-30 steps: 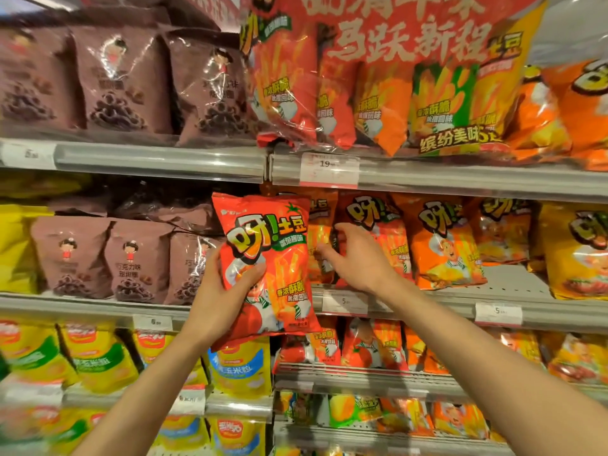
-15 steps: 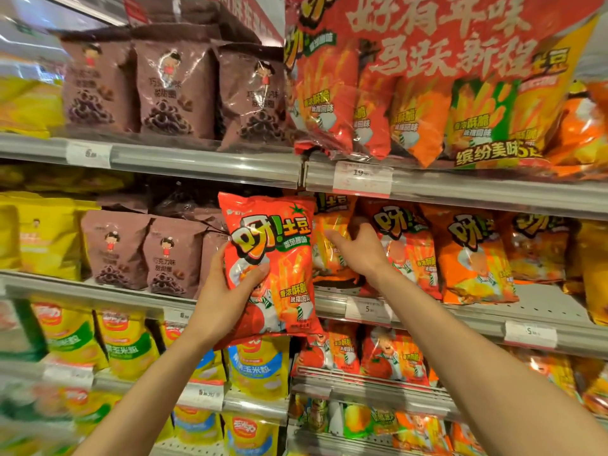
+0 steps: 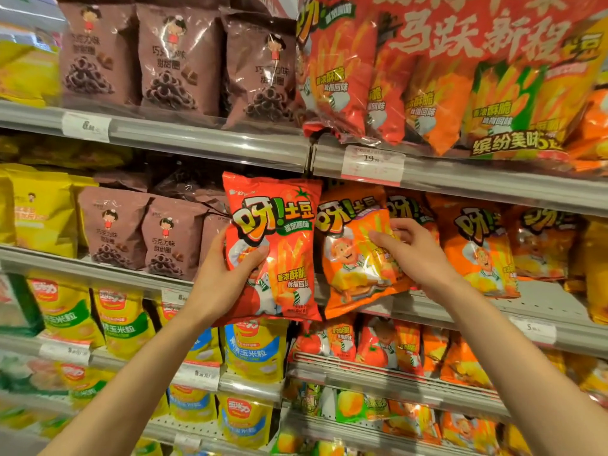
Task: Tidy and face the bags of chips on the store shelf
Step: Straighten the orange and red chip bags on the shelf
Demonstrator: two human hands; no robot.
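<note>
Two bags in hand, mid-frame at the middle shelf (image 3: 543, 302)

Left hand (image 3: 227, 274) grips a red bag (image 3: 279, 232), upright, tomato art, front out. Right hand (image 3: 411, 251) is closed on a glossy orange bag (image 3: 355, 274), tilted, bottom edge poking over the shelf lip just beside the red one.

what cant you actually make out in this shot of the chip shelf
- Head view: the price on the shelf tag under the brown bags is blurred.
- The brown bag behind the red chip bag is mostly covered by that bag and the left hand.
- The orange chip bag has its right side hidden by the right hand.
- The large multipack is cut off by the top edge.
</note>
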